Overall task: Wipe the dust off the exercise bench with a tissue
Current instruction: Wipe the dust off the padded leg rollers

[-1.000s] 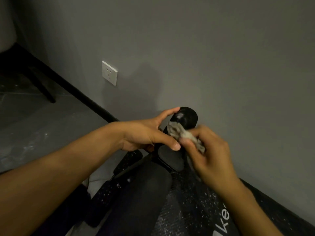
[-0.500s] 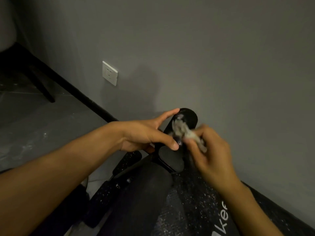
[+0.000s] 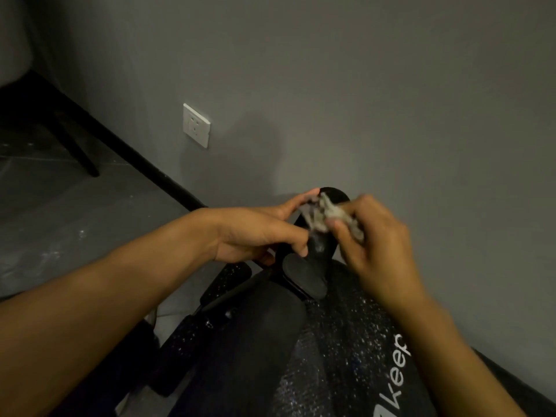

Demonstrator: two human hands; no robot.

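Right grip [image 3: 376,245] clamped on the crumpled tissue [image 3: 326,213], pressed to the black end pad [image 3: 319,251] at the bench's [image 3: 346,341] far end, near the wall. Left grip [image 3: 255,236] pinches that pad between thumb and forefinger. Tissue looks light, soft and easily torn: hold it bunched, light pressure.

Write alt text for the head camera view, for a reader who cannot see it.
A person's right hand presses a crumpled tissue against the black roller pad at the end of a dust-speckled exercise bench, while the left hand holds the pad between thumb and forefinger. A white wall socket sits on the grey wall behind.
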